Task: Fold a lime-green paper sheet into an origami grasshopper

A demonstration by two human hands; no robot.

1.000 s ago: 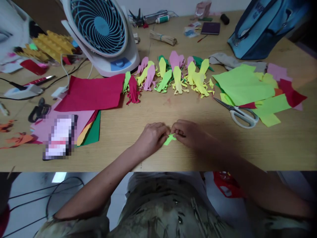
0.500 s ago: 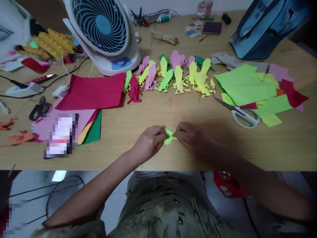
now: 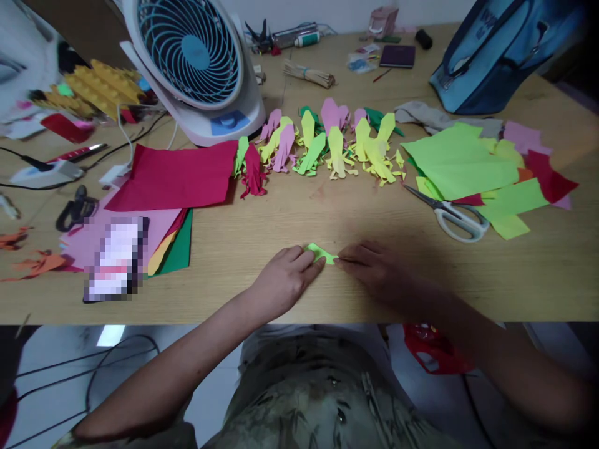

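Note:
A small folded piece of bright green paper [image 3: 322, 253] lies on the table between my two hands. My left hand [image 3: 286, 274] grips its left end, with the thumb and fingers pressing along the lower side. The fingertips of my right hand [image 3: 369, 265] pinch the narrow right tip. Parts of the paper are hidden under the fingers. Beyond my hands stands a cluster of folded paper figures with cut, curled ends, among them a yellow one [image 3: 336, 149], a red one [image 3: 254, 171] and a pink one [image 3: 284, 148].
White-handled scissors [image 3: 461, 221] lie to the right, beside a pile of green paper sheets [image 3: 461, 165]. At left are a red sheet [image 3: 180, 178], a phone [image 3: 115, 259] and dark-handled scissors [image 3: 77, 207]. A fan [image 3: 234, 121] and a blue bag [image 3: 482, 68] stand at the back.
The green paper now shows as a narrower strip, its lower part folded up or covered. My left fingers have moved right along its lower edge, and my right hand has shifted slightly right and lower.

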